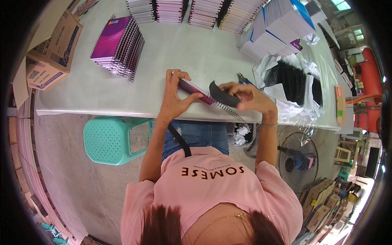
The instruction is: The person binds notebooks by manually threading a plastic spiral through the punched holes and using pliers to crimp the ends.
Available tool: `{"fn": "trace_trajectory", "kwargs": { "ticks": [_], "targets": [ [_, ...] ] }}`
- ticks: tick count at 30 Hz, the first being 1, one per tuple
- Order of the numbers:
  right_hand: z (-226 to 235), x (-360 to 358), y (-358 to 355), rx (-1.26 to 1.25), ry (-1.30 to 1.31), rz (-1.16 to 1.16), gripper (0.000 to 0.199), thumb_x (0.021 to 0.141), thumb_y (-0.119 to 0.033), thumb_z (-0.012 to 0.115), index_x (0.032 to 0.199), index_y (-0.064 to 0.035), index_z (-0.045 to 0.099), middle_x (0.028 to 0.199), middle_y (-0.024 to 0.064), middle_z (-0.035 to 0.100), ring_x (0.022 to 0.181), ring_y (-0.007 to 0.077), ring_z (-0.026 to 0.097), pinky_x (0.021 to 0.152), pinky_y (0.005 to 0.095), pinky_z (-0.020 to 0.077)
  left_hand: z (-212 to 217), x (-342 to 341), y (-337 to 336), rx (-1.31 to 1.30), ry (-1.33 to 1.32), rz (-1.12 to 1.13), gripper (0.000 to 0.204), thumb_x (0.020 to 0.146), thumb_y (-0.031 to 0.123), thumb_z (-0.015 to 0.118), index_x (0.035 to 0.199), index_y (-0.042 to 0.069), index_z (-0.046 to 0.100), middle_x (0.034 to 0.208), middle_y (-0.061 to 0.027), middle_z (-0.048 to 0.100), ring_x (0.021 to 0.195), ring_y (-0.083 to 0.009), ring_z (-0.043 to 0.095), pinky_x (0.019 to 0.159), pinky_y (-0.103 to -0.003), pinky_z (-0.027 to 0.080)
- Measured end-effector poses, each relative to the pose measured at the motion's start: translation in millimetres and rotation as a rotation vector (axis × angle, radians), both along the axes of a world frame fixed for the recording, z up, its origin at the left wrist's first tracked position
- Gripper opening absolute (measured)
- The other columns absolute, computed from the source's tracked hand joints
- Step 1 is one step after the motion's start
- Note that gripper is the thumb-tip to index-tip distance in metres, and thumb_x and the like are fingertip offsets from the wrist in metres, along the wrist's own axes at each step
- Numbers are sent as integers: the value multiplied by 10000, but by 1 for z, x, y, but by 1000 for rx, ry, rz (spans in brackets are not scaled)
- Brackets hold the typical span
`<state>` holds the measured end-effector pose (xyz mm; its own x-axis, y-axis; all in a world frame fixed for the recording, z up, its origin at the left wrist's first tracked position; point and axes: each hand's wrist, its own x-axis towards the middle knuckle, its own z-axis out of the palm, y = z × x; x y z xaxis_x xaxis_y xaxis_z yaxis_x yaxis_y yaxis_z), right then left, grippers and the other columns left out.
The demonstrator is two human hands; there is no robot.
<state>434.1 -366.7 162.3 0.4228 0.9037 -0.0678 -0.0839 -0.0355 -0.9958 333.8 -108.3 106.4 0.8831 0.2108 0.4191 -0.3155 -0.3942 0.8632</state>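
Note:
My left hand [175, 97] is closed round a small purple notebook [197, 91], held on edge above the table's near side, thumb along its side. From the notebook's right end a loose wire spiral coil [231, 111] trails down to the right, past the table edge. In my right hand [250, 97] is a curved black strip [223, 96], which lies over the coil and against the end of the notebook. What the strip is, I cannot tell. Just beyond that hand are dark-handled pliers [243, 78].
A stack of purple spiral notebooks [116, 47] stands at the left, by a cardboard box [55, 51]. More notebook stacks [169, 10] line the back. Black coils [288, 81] lie in white paper at the right. Below are a green stool [108, 141] and a fan [298, 161].

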Motion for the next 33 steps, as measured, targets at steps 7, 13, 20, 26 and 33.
{"fn": "trace_trajectory", "kwargs": {
  "ticks": [7, 13, 20, 26, 33],
  "targets": [
    [17, -11, 7, -163, -133, -151, 357, 810, -263, 792, 993, -4, 629, 1351, 140, 556, 1190, 199, 525, 1018, 315, 396, -5, 1, 1, -82, -3, -21, 674, 614, 249, 913, 1116, 80, 496, 1112, -86, 435, 1030, -237, 466, 907, -353, 402],
    [25, -19, 2, -40, -11, -110, 332, 766, -157, 832, 1001, -33, 632, 1391, 175, 514, 1218, 201, 496, 1038, 323, 377, -4, -1, -1, -170, 39, -34, 878, 602, 258, 927, 1286, 51, 417, 1180, -83, 441, 1055, -228, 454, 967, -352, 383],
    [37, -22, 18, -84, -149, -8, 311, 771, -172, 828, 966, -35, 629, 1415, 169, 485, 1292, 221, 446, 1082, 331, 334, -10, 0, 0, -241, 54, -66, 1009, 586, 257, 939, 1373, 66, 337, 1123, -87, 425, 1068, -212, 441, 984, -344, 367],
    [29, -8, 28, -580, -424, -355, 363, 708, -179, 867, 958, -37, 646, 1271, 150, 585, 1240, 256, 512, 1091, 327, 333, -10, 0, 2, -224, 45, -91, 1034, 577, 259, 943, 1384, 84, 322, 1070, -75, 412, 1059, -211, 442, 973, -337, 365],
    [21, -16, 22, -125, -25, -206, 334, 754, -167, 839, 964, -10, 632, 1357, 163, 548, 1254, 199, 487, 1070, 334, 354, -4, -1, 1, -279, 108, -121, 1027, 586, 249, 939, 1389, 102, 318, 1068, -77, 410, 1050, -213, 443, 972, -335, 364]
  ]
}}
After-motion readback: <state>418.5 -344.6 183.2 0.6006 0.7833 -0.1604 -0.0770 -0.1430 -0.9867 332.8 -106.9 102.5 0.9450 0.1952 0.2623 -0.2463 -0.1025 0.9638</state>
